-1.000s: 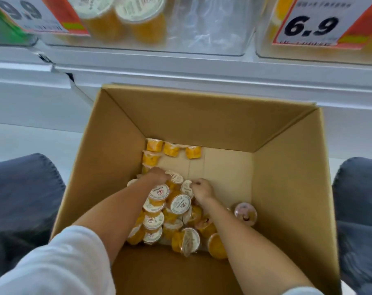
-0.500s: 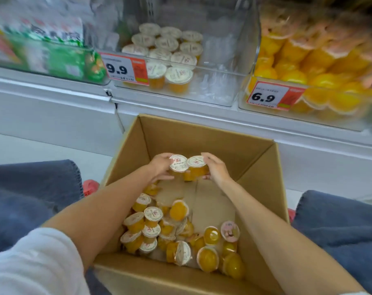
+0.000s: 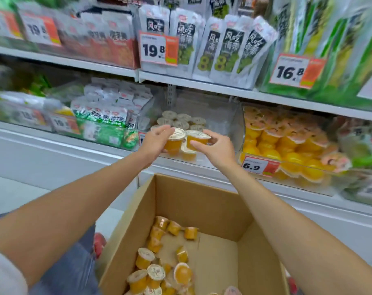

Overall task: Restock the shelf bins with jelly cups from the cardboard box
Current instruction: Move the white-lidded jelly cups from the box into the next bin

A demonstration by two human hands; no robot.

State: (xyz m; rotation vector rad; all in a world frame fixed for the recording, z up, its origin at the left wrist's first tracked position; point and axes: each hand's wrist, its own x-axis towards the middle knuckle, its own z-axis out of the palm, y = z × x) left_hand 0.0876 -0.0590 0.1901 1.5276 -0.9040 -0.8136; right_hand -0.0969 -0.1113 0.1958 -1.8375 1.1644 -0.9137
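Both hands have risen from the cardboard box to the front of the clear shelf bin, carrying two jelly cups. The left hand is closing its fingers around the left jelly cup, which is tilting with its foil lid toward the camera and its axis leaning off vertical. The right hand is pinching the right jelly cup between thumb and fingers, lid up and nearly upright. Both cups are touching side by side just in front of the bin's front wall. Inside the bin, more white-lidded cups are standing upright toward its left side. Below the bin, the box is sitting open, holding loose orange cups tumbled on their sides and upright.
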